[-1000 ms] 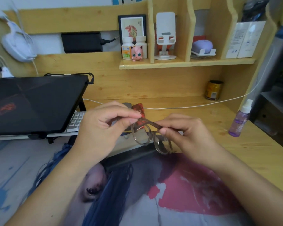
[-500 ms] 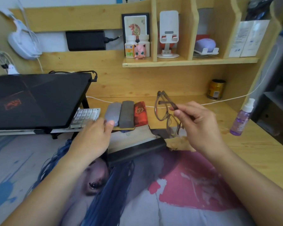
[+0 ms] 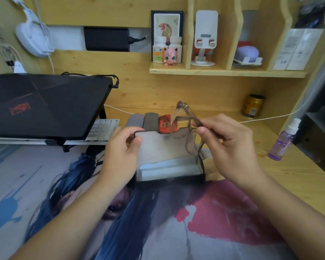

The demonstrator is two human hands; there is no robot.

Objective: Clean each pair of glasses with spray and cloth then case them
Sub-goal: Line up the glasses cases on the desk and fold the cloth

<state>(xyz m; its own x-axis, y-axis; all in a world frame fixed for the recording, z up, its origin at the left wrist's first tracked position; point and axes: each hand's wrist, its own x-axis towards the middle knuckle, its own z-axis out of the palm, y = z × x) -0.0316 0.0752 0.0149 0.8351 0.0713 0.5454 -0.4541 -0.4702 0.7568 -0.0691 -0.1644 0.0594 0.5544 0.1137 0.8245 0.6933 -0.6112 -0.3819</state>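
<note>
Head view, the only 1 here: the open case (image 3: 169,158) sits mid-bench on the printed mat, lid flipped up on the far side, pale lining facing the camera. The left hand (image 3: 123,154) pinches the lid's top left corner between thumb and curled fingers, so it's gripping the case and propping it open.

The right hand (image 3: 227,141) is pinching the glasses (image 3: 186,126) by a temple arm, thumb and fingers closed on it. The glasses look folded and hang just above and slightly right of the case, in front of the raised lid, with 1 end tipped up toward the far side. They look clear of the tray, though the lower lens is too see-through to be sure.

What matters for the next bit, I'd say: the tray's long axis runs left to right, while the glasses are tilted near-to-far. So they probably need swinging level and crosswise before dropping in. The right hand already has them directly over the opening, so it's a short move down and slightly left.

The spray bottle (image 3: 283,140) stands well off to the right.
</note>
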